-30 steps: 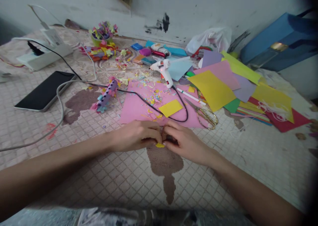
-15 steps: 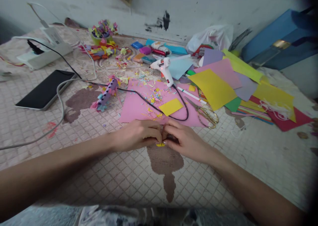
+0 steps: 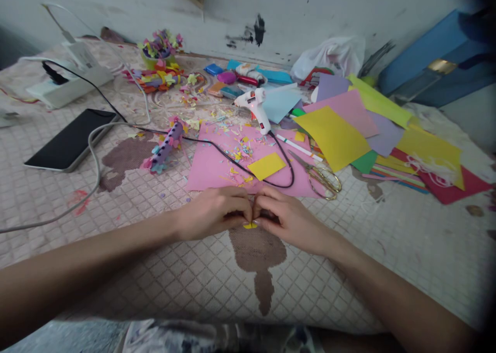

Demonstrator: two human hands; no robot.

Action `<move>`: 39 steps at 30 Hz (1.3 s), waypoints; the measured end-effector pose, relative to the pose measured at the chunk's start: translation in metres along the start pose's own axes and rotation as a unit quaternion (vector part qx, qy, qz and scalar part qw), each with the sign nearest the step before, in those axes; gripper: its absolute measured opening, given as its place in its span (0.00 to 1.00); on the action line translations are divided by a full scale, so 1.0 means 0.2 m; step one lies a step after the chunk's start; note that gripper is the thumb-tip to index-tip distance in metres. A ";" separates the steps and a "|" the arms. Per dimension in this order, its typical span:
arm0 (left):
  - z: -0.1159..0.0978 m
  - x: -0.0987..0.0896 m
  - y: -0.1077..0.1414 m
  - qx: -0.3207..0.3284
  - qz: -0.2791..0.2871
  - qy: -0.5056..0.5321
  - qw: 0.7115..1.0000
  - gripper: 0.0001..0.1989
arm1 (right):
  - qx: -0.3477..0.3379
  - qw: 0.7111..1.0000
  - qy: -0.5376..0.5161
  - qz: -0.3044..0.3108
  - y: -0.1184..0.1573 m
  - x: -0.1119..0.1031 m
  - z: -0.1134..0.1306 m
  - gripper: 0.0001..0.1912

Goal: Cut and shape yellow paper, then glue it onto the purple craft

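Note:
My left hand and my right hand meet fingertip to fingertip, both closed on a small yellow paper piece. Most of that piece is hidden by the fingers; only its lower edge shows. Just beyond the hands lies a pink sheet strewn with paper scraps. A yellow paper rectangle rests on it, over a black cord. Gold-handled scissors lie at the sheet's right edge. Behind stands a white glue gun. A purple dotted roll with paper flowers lies to the left.
On the left are a dark tablet-like device, a power strip and a loose grey cable. Coloured paper sheets spread over the right side, near a blue box. A flower-filled pot stands at the back.
Both hands stay in nearly the same spot, still pinching the yellow paper piece. The view has shifted very slightly; the other things lie as before.

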State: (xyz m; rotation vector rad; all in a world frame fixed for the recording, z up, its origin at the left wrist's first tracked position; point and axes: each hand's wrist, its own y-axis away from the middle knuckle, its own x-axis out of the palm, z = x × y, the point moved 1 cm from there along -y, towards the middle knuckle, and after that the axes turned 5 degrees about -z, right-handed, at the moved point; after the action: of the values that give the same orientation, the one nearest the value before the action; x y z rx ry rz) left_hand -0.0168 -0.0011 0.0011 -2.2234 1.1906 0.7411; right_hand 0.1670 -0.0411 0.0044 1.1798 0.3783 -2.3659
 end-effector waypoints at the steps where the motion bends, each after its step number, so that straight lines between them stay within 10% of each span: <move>1: 0.00 0.00 0.00 -0.006 0.003 -0.002 1.000 0.06 | 0.000 1.000 -0.001 0.001 0.00 0.00 0.00 0.04; 39: -0.05 0.02 0.00 -0.096 -0.003 -0.024 0.995 0.05 | 0.000 1.000 -0.015 -0.001 0.00 0.00 0.00 0.06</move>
State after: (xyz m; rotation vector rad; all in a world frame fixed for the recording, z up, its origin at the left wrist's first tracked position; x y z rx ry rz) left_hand -0.0118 -0.0103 0.0056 -2.3473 1.1317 0.9367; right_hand 0.1672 -0.0417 0.0047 1.1425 0.3698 -2.3827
